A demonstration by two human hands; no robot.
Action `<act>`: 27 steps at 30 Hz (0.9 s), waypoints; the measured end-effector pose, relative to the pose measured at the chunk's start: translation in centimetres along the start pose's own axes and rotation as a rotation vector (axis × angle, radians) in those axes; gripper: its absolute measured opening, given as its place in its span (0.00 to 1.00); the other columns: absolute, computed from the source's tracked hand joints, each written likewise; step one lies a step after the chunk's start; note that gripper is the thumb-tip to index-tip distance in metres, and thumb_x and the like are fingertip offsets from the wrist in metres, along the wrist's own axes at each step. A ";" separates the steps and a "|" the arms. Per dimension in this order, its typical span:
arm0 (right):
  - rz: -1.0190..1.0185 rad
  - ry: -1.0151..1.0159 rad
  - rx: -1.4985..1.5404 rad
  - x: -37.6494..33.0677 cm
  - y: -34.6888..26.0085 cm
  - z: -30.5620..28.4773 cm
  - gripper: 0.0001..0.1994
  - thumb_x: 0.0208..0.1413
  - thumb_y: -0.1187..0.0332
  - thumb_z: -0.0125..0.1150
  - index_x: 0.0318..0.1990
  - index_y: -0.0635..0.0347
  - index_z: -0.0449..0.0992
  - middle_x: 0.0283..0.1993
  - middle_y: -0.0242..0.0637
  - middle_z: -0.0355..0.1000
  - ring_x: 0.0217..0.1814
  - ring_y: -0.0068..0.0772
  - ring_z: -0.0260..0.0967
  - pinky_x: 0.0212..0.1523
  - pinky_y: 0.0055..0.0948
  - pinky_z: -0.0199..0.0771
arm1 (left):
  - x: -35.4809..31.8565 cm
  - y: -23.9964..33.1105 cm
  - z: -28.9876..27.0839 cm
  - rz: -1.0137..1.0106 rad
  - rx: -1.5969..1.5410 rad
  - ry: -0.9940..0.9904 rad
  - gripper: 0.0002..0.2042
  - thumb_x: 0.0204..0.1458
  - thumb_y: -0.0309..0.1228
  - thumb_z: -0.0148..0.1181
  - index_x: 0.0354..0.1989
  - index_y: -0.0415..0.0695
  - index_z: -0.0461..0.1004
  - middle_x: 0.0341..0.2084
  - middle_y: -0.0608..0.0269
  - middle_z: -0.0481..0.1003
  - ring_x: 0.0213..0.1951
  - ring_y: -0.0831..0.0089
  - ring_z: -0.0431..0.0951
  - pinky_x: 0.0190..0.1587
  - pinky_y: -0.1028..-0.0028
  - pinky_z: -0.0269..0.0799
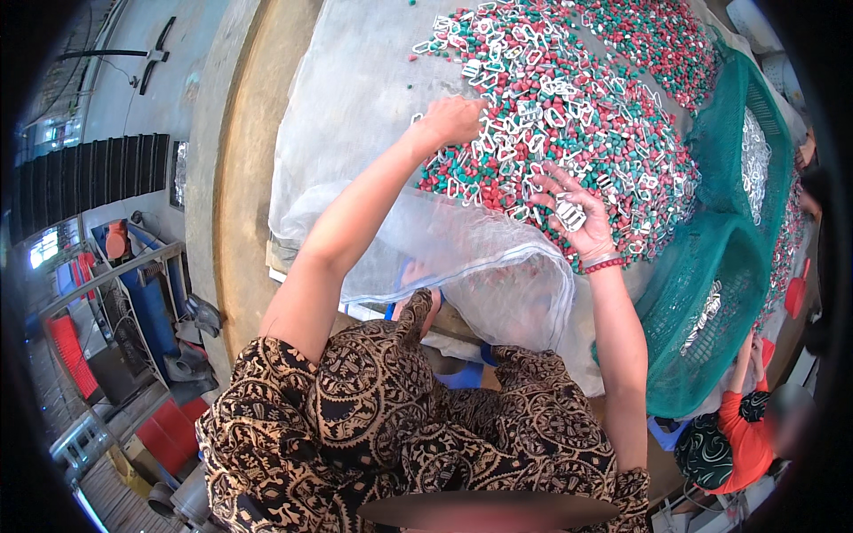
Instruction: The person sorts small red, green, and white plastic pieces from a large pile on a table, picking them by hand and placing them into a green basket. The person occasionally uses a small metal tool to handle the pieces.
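Observation:
A wide heap of small red and green chips (649, 142), mixed with many flat white buckle-like frames (558, 86), lies in front of me. At the heap's left edge my left hand (451, 123) reaches down with its fingers bent together; whatever is at its fingertips is hidden. Palm up over the near side of the heap, my right hand (582, 226) holds several white buckles (569, 214) in its cupped palm, its fingers partly spread. A red beaded band circles that wrist.
White sheeting (342, 98) lies under the heap, with sheer mesh (506, 266) draped toward my lap. At right stand green mesh baskets (702, 355) holding white pieces. Beyond them is a person in orange (745, 435). A raised ledge (253, 133) runs along the left.

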State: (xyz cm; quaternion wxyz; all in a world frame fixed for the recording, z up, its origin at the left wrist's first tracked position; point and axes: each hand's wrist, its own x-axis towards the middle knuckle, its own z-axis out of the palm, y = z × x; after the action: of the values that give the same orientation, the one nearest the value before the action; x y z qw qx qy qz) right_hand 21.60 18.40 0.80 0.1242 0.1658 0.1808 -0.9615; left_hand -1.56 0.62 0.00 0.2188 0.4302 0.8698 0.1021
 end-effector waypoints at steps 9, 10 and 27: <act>-0.022 0.134 0.062 -0.8 -0.2 -0.9 0.26 0.53 0.68 0.50 0.60 0.69 0.59 0.46 0.48 0.71 0.37 0.37 0.73 0.13 0.18 0.68 | 3.7 2.8 1.0 -0.056 -1.289 -0.158 0.10 0.48 0.30 0.53 0.37 0.37 0.73 0.38 0.56 0.73 0.41 0.63 0.77 0.33 0.65 0.77; -0.028 0.153 0.059 -1.0 -0.2 -1.0 0.25 0.53 0.68 0.50 0.59 0.70 0.59 0.44 0.48 0.71 0.36 0.37 0.73 0.12 0.19 0.68 | 4.4 2.9 1.6 -0.002 -1.018 -0.066 0.11 0.48 0.31 0.54 0.36 0.37 0.73 0.38 0.54 0.74 0.40 0.62 0.77 0.35 0.64 0.76; -0.081 0.118 0.014 0.4 -0.6 -0.6 0.23 0.55 0.69 0.55 0.58 0.63 0.61 0.40 0.39 0.70 0.35 0.27 0.67 0.13 0.14 0.60 | 1.1 0.8 -2.8 -0.034 -1.707 -0.196 0.11 0.49 0.28 0.56 0.40 0.40 0.67 0.33 0.57 0.75 0.30 0.77 0.77 0.13 0.85 0.62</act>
State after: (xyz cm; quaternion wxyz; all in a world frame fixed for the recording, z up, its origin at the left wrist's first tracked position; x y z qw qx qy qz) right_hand 21.22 19.13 0.26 0.0731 0.2155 0.1879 -0.9555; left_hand -2.87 1.96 2.43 0.5433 0.1123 0.4787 0.6805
